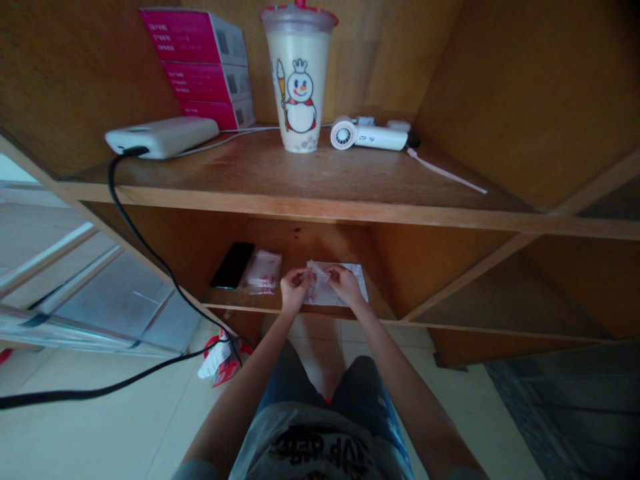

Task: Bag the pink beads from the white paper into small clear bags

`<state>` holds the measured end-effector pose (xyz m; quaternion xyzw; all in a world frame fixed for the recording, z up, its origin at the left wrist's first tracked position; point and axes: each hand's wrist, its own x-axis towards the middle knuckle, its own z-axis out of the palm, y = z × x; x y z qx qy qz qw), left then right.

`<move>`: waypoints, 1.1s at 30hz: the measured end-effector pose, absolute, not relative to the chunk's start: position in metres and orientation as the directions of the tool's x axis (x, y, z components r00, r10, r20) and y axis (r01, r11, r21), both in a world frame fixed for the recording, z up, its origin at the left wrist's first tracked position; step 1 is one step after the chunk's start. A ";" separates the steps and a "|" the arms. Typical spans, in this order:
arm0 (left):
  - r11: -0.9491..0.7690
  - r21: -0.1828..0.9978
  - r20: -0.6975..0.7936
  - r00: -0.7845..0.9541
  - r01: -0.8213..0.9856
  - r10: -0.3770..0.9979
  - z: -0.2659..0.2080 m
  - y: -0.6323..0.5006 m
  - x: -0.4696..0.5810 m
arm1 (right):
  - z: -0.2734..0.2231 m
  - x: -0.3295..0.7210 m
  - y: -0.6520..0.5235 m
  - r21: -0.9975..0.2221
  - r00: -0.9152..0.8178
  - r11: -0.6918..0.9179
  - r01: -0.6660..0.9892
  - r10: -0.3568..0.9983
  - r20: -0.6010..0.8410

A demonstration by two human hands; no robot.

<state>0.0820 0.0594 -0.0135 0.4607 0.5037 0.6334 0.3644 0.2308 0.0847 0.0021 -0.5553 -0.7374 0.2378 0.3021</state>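
Both my hands are at the lower shelf, pinching a small clear plastic bag point(321, 275) between them. My left hand point(294, 288) grips its left side with the fingers closed. On the other side, my right hand point(345, 284) holds the upper right part, fingers also pinched. Beneath the bag lies a white printed sheet point(359, 273). To the left of my left hand sits a stack of clear plastic packets point(265, 268) with pinkish-red edges. What is inside the held bag is too small to make out.
A black phone point(234, 265) lies left of the packets. On the upper shelf stand a lidded drink cup point(300, 87), pink boxes point(200, 67), a white power bank point(165, 135) and a small handheld fan point(373, 135). A black cable point(150, 250) hangs down the left side.
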 end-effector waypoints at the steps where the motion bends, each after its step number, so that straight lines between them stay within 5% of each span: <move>1: -0.224 0.975 0.212 -0.317 -0.001 0.924 -0.014 0.059 0.081 | 0.003 0.228 0.084 -0.612 -0.223 0.277 0.741 0.961 0.164; 6: -0.203 0.978 0.182 -0.304 -0.038 0.935 -0.015 0.058 0.080 | 0.010 0.218 0.078 -0.377 -0.308 0.327 0.867 0.945 0.111; 20: -0.198 0.980 0.179 -0.287 -0.037 0.941 -0.014 0.058 0.080 | 0.020 0.222 0.079 -0.316 -0.241 0.266 0.911 0.964 0.115; 28: -0.190 0.981 0.173 -0.290 -0.032 0.941 -0.016 0.058 0.082 | 0.022 0.256 0.085 -0.106 -0.037 0.047 0.993 0.995 0.095; 33: -0.185 0.982 0.168 -0.285 -0.032 0.944 -0.016 0.059 0.082 | 0.022 0.259 0.084 -0.160 -0.033 0.052 0.986 0.993 0.117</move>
